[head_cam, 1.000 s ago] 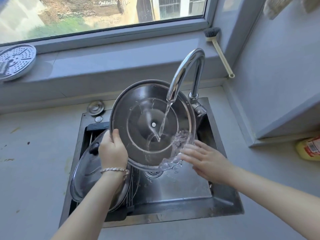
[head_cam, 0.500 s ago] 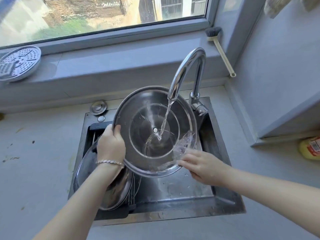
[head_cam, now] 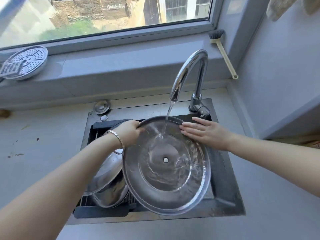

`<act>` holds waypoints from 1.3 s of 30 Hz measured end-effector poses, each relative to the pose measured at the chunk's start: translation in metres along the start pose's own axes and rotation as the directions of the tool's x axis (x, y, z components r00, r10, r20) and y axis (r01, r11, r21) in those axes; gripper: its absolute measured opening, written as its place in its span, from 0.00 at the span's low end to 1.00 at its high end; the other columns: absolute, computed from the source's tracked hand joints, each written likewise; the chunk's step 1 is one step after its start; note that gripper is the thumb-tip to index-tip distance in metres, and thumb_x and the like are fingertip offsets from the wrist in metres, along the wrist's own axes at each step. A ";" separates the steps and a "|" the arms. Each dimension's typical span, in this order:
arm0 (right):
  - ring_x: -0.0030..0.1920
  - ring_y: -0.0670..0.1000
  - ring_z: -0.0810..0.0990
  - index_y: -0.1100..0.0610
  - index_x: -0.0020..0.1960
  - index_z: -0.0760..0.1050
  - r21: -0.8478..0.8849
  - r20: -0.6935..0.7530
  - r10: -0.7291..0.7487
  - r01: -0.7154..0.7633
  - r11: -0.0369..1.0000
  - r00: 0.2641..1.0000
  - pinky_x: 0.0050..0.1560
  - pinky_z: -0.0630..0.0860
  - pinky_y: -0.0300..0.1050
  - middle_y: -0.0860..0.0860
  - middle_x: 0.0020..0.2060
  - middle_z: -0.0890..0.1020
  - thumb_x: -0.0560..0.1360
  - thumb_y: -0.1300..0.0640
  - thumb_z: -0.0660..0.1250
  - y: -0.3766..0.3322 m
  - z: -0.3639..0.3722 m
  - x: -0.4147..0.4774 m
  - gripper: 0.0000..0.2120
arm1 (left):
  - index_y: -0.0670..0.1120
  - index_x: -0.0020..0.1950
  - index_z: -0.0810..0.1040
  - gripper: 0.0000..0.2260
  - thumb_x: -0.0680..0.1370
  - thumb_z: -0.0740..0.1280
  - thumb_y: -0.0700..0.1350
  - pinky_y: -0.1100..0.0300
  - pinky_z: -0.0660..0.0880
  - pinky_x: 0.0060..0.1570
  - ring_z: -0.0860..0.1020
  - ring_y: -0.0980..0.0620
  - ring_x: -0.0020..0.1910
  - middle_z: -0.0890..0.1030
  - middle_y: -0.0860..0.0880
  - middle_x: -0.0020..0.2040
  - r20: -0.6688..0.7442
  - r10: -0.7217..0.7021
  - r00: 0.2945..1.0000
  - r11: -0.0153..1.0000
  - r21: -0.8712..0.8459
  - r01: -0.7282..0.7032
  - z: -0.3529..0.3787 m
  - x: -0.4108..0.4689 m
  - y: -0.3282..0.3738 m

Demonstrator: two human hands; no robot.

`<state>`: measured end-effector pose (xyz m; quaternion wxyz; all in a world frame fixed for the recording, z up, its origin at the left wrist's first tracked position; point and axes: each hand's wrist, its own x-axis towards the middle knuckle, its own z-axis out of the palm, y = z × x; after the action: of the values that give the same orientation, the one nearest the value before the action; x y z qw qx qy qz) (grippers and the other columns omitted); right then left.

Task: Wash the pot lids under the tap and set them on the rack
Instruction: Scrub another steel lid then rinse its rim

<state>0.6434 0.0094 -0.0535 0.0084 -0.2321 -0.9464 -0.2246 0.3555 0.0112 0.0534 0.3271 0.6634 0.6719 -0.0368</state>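
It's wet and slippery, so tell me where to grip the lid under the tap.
Grip the lid by its far-left rim, coming from the left, as the left hand does. It lies underside up, no handle showing; only the rim offers fingers an edge.

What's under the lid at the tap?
Below the held lid: the sink, only its right wall showing. At left, a second lid on the rack slips partly under its edge. Basin floor is covered.

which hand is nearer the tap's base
Right. The right hand rests flat on the lid, just in front of the tap base; the left hand grips the lid's rim farther left.
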 end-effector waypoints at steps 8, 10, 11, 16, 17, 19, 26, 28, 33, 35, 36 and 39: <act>0.67 0.54 0.71 0.63 0.67 0.69 0.064 0.058 0.057 -0.061 0.996 0.997 0.74 0.55 0.54 0.58 0.65 0.75 0.66 0.64 0.69 0.004 -0.018 0.005 0.29 | 0.44 0.33 0.67 0.14 0.80 0.58 0.43 0.61 0.62 0.29 0.67 0.49 0.31 0.68 0.48 0.29 -0.055 -0.050 0.997 0.996 -0.083 0.045 0.005 0.003 -0.002; 0.63 0.57 0.75 0.63 0.64 0.74 0.161 0.209 0.053 -0.088 0.983 0.976 0.67 0.63 0.55 0.60 0.61 0.78 0.51 0.61 0.80 -0.010 -0.023 -0.010 0.42 | 0.44 0.32 0.67 0.15 0.80 0.58 0.43 0.60 0.61 0.29 0.68 0.47 0.32 0.68 0.48 0.29 -0.118 -0.117 0.986 0.986 -0.129 0.101 0.002 0.002 -0.010; 0.61 0.57 0.77 0.63 0.62 0.75 0.207 0.254 0.031 -0.085 0.975 0.967 0.63 0.64 0.56 0.60 0.59 0.79 0.47 0.58 0.82 -0.018 -0.025 -0.017 0.43 | 0.44 0.32 0.66 0.16 0.80 0.58 0.43 0.60 0.61 0.28 0.68 0.47 0.32 0.68 0.47 0.29 -0.123 -0.149 0.981 0.982 -0.132 0.132 0.002 0.001 -0.013; 0.44 0.48 0.81 0.51 0.51 0.78 0.525 0.222 -0.128 -0.008 0.851 0.967 0.70 0.57 0.54 0.46 0.39 0.83 0.67 0.33 0.64 -0.061 -0.071 -0.012 0.24 | 0.44 0.31 0.64 0.16 0.79 0.57 0.39 0.62 0.63 0.25 0.71 0.46 0.31 0.71 0.45 0.33 -0.032 -0.269 0.963 0.962 -0.058 0.267 0.020 -0.001 -0.001; 0.44 0.49 0.80 0.51 0.54 0.77 0.617 0.226 -0.138 -0.032 0.786 0.964 0.67 0.61 0.51 0.47 0.42 0.82 0.70 0.33 0.60 -0.068 -0.085 -0.004 0.25 | 0.45 0.31 0.63 0.16 0.79 0.57 0.39 0.62 0.66 0.23 0.74 0.47 0.30 0.73 0.45 0.36 -0.001 -0.303 0.953 0.949 -0.088 0.301 0.025 -0.001 0.004; 0.48 0.52 0.78 0.55 0.61 0.72 0.766 0.262 -0.089 -0.150 0.625 0.961 0.57 0.70 0.47 0.51 0.50 0.79 0.72 0.36 0.60 -0.076 -0.108 0.012 0.27 | 0.43 0.31 0.65 0.16 0.79 0.55 0.36 0.64 0.70 0.19 0.75 0.54 0.19 0.77 0.47 0.32 0.116 -0.367 0.923 0.904 -0.190 0.384 0.034 -0.002 0.014; 0.50 0.58 0.77 0.54 0.56 0.69 0.609 0.548 0.213 -0.560 0.561 0.809 0.40 0.63 0.44 0.54 0.48 0.81 0.77 0.49 0.60 -0.048 -0.125 0.032 0.11 | 0.37 0.40 0.68 0.12 0.79 0.54 0.43 0.60 0.75 0.22 0.75 0.47 0.16 0.78 0.38 0.30 0.255 -0.391 0.884 0.696 -0.547 0.465 0.055 -0.013 0.037; 0.49 0.56 0.78 0.52 0.61 0.70 0.578 0.613 0.205 -0.610 0.542 0.763 0.40 0.64 0.42 0.53 0.49 0.81 0.76 0.50 0.63 -0.027 -0.122 0.032 0.15 | 0.37 0.53 0.69 0.19 0.80 0.51 0.52 0.54 0.78 0.42 0.82 0.42 0.37 0.80 0.37 0.45 0.026 -0.257 0.966 0.937 -0.240 0.256 0.057 -0.019 0.034; 0.44 0.44 0.80 0.43 0.61 0.74 0.684 0.693 0.057 -0.680 0.263 0.719 0.48 0.76 0.41 0.41 0.44 0.81 0.72 0.50 0.69 0.017 -0.134 0.042 0.17 | 0.47 0.44 0.75 0.22 0.76 0.52 0.64 0.58 0.65 0.39 0.74 0.46 0.45 0.74 0.45 0.42 -0.206 0.103 0.973 0.991 0.102 -0.084 0.063 -0.036 0.027; 0.43 0.40 0.80 0.38 0.58 0.74 0.687 0.698 0.034 -0.682 0.252 0.715 0.46 0.76 0.39 0.39 0.41 0.81 0.70 0.49 0.70 0.028 -0.137 0.045 0.17 | 0.51 0.36 0.75 0.22 0.72 0.55 0.68 0.59 0.62 0.38 0.71 0.50 0.42 0.72 0.47 0.39 -0.242 0.167 0.956 0.983 -0.039 -0.182 0.066 -0.035 0.017; 0.43 0.39 0.80 0.36 0.57 0.75 0.688 0.691 0.043 -0.675 0.267 0.721 0.46 0.76 0.38 0.39 0.41 0.82 0.70 0.48 0.70 0.032 -0.139 0.047 0.17 | 0.54 0.30 0.71 0.21 0.69 0.54 0.69 0.60 0.61 0.38 0.69 0.51 0.42 0.70 0.47 0.38 -0.281 0.216 0.935 0.966 -0.080 -0.247 0.067 -0.034 0.012; 0.41 0.35 0.77 0.36 0.52 0.78 0.722 0.627 0.126 -0.634 0.277 0.769 0.43 0.72 0.31 0.33 0.37 0.80 0.68 0.49 0.72 0.041 -0.137 0.051 0.15 | 0.56 0.25 0.67 0.18 0.69 0.56 0.64 0.68 0.63 0.42 0.69 0.59 0.41 0.68 0.50 0.38 -0.311 0.279 0.908 0.867 -0.324 -0.378 0.072 -0.035 0.013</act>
<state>0.6040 0.0050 0.0927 -0.0304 -0.4601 -0.7908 0.4024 0.3928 -0.0524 0.0188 0.3612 0.6925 0.5787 0.2349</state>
